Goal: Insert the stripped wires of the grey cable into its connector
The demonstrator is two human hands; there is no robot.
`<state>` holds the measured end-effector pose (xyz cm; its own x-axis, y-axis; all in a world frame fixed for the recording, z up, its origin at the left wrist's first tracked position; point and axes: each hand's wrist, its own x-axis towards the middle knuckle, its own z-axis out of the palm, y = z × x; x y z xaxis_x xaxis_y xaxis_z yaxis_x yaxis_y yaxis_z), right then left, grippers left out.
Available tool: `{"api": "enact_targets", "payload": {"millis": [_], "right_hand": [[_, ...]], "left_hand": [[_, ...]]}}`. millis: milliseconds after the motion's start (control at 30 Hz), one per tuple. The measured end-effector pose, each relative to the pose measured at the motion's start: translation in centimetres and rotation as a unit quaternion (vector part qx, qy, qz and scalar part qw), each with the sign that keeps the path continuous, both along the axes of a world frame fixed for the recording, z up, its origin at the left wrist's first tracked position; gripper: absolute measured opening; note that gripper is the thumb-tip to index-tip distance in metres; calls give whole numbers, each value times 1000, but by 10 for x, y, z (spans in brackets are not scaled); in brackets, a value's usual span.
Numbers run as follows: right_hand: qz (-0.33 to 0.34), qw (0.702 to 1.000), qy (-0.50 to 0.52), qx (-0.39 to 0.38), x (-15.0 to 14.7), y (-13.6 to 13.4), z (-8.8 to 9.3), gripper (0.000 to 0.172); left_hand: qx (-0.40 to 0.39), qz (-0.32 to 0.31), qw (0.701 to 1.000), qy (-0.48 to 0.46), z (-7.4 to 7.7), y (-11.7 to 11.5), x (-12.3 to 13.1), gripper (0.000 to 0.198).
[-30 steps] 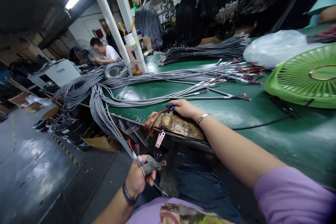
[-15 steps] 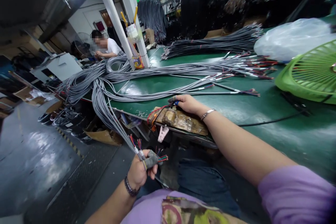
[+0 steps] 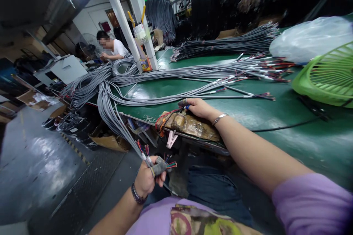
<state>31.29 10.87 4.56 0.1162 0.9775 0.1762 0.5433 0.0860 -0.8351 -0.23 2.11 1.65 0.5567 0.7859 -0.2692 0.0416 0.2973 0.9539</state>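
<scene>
My left hand (image 3: 149, 176) is closed round the ends of several grey cables (image 3: 118, 125), below the table's front edge. Grey finger covers sit on its thumb and fingertips. Stripped, coloured wires (image 3: 171, 164) fan out past the thumb, and more stand up behind it. At the table edge, my right hand (image 3: 197, 106) has its fingers bent together over the back of a block wrapped in brown tape (image 3: 190, 125). Something blue shows under those fingers, mostly hidden. Red and black wires (image 3: 165, 114) run from the block's left end, near a pink clothes peg (image 3: 171, 139).
Long bundles of grey cable (image 3: 176, 75) lie across the green table (image 3: 275, 125). A green fan (image 3: 328, 80) and a plastic bag (image 3: 311, 40) are at the right. A white post (image 3: 138, 18) rises at the back. A co-worker (image 3: 111, 47) sits beyond.
The view has shifted very slightly. Both hands keep their places, the left with the cables and the right at the taped block.
</scene>
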Motion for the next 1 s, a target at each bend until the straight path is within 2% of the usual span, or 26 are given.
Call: {"api": "enact_targets", "payload": {"millis": [233, 567, 1000], "right_hand": [[-6, 999, 38, 8, -1, -1, 2, 47], [-15, 999, 37, 6, -1, -1, 2, 50], [-11, 1000, 28, 5, -2, -2, 3, 46]], "left_hand": [[-5, -2, 1000, -1, 0, 1, 2, 39], [1, -2, 1000, 6, 1, 2, 1, 39], [2, 0, 1000, 17, 5, -1, 3, 44]]}}
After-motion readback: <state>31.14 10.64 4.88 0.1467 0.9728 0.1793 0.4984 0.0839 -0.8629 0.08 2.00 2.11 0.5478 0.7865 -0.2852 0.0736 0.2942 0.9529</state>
